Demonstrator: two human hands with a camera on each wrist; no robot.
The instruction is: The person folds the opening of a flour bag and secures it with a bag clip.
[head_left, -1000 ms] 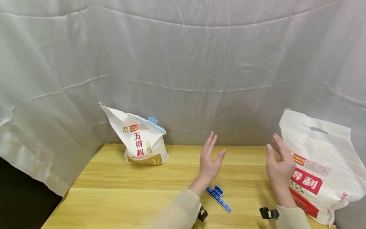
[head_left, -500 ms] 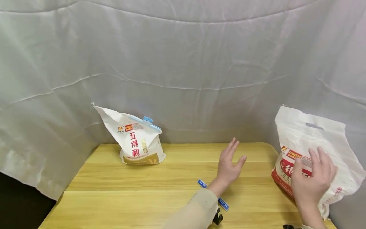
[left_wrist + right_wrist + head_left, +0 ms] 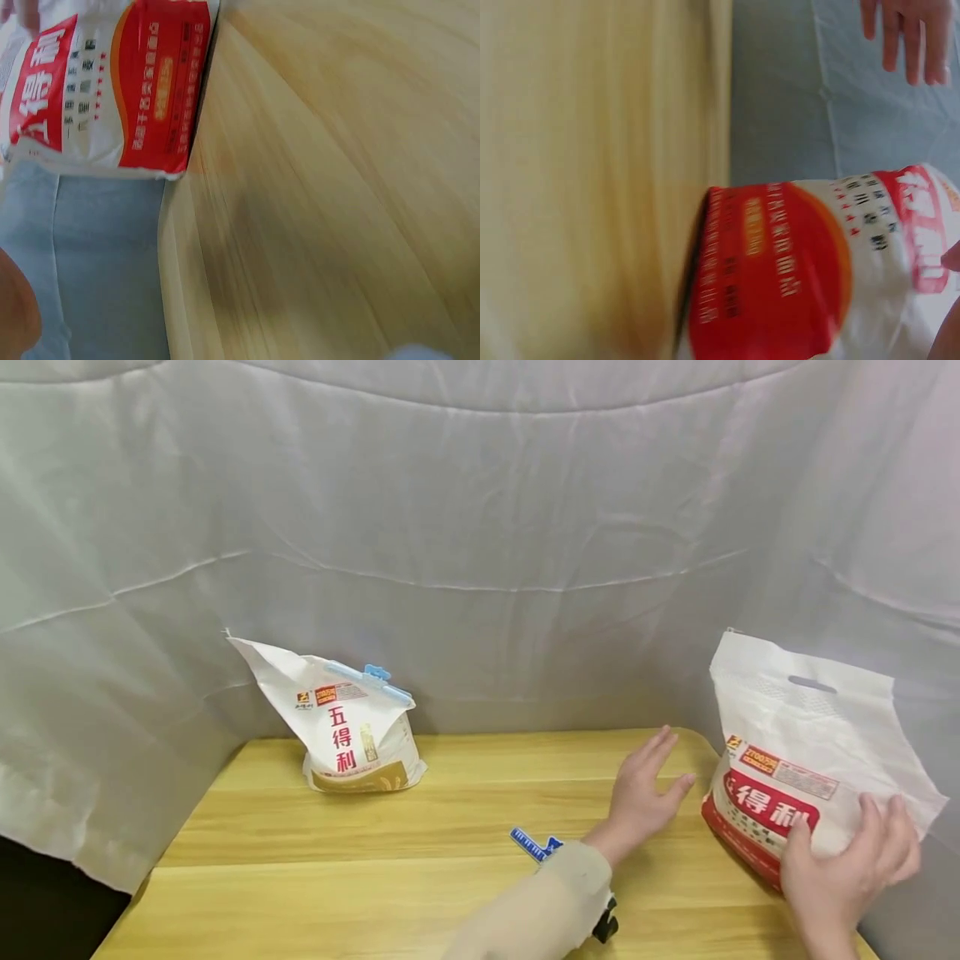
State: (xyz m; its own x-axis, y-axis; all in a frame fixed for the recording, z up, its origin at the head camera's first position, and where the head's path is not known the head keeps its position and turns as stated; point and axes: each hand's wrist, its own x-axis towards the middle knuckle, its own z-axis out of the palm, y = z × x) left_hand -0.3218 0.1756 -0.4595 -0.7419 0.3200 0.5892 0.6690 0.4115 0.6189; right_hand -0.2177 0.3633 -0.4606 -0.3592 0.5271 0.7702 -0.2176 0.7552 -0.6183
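Right hand (image 3: 851, 864) was spread at red-white bag (image 3: 813, 739), contact unclear; left hand (image 3: 643, 795), also spread, had blue clip (image 3: 528, 842) leftward.

Head view looks forward and down; closer, sideways-turned wrist views share the red-bottomed flour bag (image 3: 112, 86): left's upper left, right's lower right.

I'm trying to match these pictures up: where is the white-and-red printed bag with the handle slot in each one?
Head: the white-and-red printed bag is at the right, about mid-height.
Left wrist: upper left, partly cut off.
Right wrist: lower right, partly cut off.
Shared landmark: the yellowish, wood-grained tabletop.
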